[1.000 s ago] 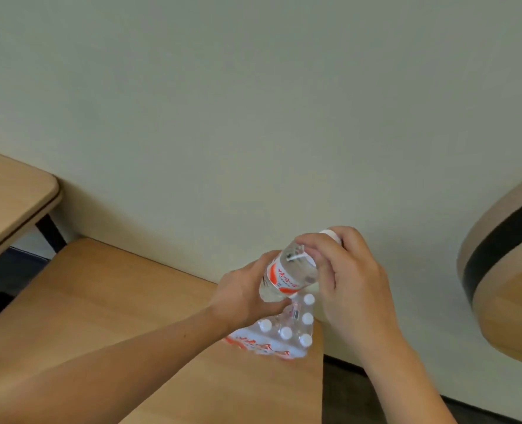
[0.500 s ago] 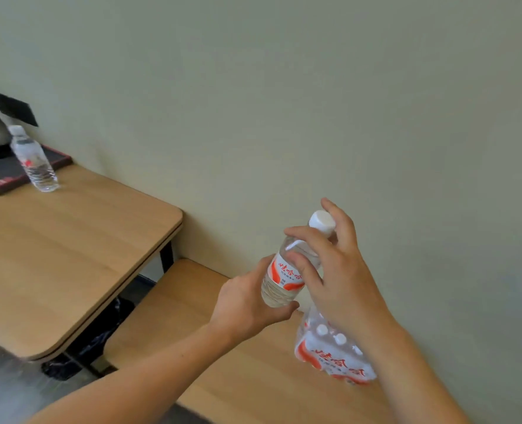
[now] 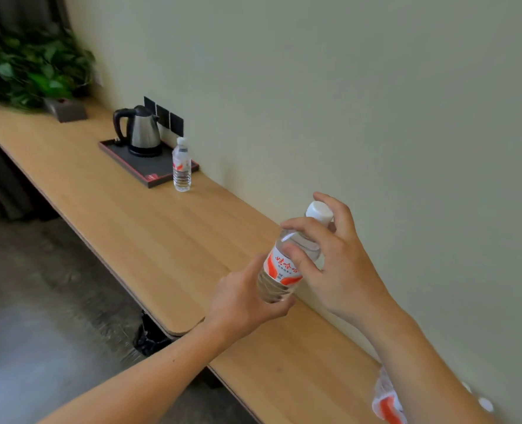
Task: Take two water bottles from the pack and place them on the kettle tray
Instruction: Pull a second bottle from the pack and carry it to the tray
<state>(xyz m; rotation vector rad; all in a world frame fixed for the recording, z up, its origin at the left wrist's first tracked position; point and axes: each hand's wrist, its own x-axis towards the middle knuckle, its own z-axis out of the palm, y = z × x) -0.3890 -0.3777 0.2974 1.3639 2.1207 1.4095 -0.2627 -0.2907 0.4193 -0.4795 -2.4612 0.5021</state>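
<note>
Swung left since a second ago: kettle [image 3: 142,130], tray [image 3: 149,166] and plant [image 3: 30,68] now in view along the tabletop [image 3: 149,228], pack [image 3: 388,402] dropped to the bottom right corner, mostly hidden behind the right forearm. Bottle [image 3: 287,264] lifted clear of the pack and carried up, tilted with cap toward the wall.

Held in both hands. Left hand [image 3: 241,301] wrapped round the lower body, fingers [image 3: 281,304] curled under the base. Right hand [image 3: 336,264] on the shoulder and neck, thumb and forefinger pressed to the plastic, remaining fingers spread loosely past the cap.

Second bottle [image 3: 182,165] upright by the tray's near corner; seems to stand on the wood just beside the rim rather than on the tray, though hard to be sure at this angle.

About halfway by this reading. Both bottles out of the pack, neither clearly on the tray. Left to do: carry the held one well along to the tray, set it upright by the kettle, then probably shift the standing one onto the mat.
</note>
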